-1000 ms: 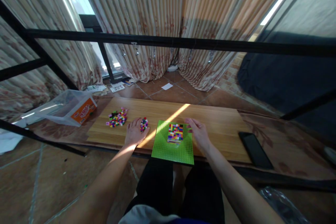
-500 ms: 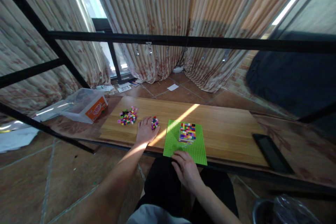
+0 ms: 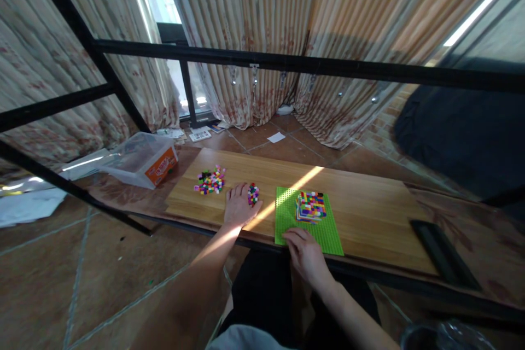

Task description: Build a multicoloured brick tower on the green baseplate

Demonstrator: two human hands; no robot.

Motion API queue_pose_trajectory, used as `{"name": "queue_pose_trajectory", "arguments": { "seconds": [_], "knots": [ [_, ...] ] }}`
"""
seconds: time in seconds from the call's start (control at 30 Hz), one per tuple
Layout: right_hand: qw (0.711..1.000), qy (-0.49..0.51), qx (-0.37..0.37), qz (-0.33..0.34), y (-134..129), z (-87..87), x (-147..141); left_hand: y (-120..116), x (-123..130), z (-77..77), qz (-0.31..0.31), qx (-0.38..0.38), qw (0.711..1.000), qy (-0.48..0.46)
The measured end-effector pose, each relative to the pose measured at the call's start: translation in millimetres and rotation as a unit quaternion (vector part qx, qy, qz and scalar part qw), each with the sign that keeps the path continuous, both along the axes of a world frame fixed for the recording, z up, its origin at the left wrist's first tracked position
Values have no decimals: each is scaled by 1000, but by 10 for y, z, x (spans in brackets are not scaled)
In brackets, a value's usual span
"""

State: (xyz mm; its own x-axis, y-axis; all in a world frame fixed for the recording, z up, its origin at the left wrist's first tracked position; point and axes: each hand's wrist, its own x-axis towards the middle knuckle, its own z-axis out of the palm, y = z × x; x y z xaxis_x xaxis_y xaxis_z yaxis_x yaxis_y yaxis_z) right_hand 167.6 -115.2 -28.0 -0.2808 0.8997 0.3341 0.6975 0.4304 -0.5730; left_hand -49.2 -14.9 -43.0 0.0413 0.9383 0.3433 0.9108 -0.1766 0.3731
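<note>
My left hand [image 3: 241, 205] lies flat on the wooden board [image 3: 369, 202], fingers spread, beside a small cluster of coloured bricks [image 3: 253, 194]. A larger loose pile of bricks [image 3: 210, 180] is further left. On the green baseplate [image 3: 332, 235] stands a square block built of many coloured bricks [image 3: 310, 205]. My right hand [image 3: 305, 251] is at the near edge of the baseplate, with its fingers curled together; whatever they may hold is too small to make out.
A clear plastic box with an orange label [image 3: 162, 166] sits left of the board. A dark flat object [image 3: 443, 253] lies at the right end. A black metal bar [image 3: 287, 60] crosses beyond the board, before the curtains.
The whole view has shifted, so the board and both hands appear further right. My right hand's fingers look more drawn together at the baseplate's near edge. My left hand stays beside the small cluster.
</note>
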Motion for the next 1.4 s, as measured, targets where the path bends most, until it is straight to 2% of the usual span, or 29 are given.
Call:
{"name": "queue_pose_trajectory", "arguments": {
  "seconds": [0.1,0.2,0.3,0.4,0.63,0.93,1.2,1.4],
  "knots": [
    [1000,4,-7,6,341,144,-297,12,-4,-27,3,1,1000,-8],
    [998,-23,-22,-55,829,232,-577,20,-12,-47,3,-4,1000,-10],
    [997,-41,-47,-56,1243,205,-754,27,-18,-52,1,-7,1000,-10],
    [995,-51,-63,-51,1451,102,-834,32,-16,-50,5,-10,1000,-10],
    [992,-62,-95,-63,1531,-58,-893,34,-8,-39,4,-17,1000,-12],
    [992,-48,-85,-75,1389,-49,-821,46,-3,-52,5,-11,1000,-2],
    [994,-43,-88,-46,1429,-11,-886,37,6,-30,14,-16,1000,8],
    [994,-26,-72,-75,1360,-68,-845,46,-10,-39,8,0,1000,-9]
  ]
}}
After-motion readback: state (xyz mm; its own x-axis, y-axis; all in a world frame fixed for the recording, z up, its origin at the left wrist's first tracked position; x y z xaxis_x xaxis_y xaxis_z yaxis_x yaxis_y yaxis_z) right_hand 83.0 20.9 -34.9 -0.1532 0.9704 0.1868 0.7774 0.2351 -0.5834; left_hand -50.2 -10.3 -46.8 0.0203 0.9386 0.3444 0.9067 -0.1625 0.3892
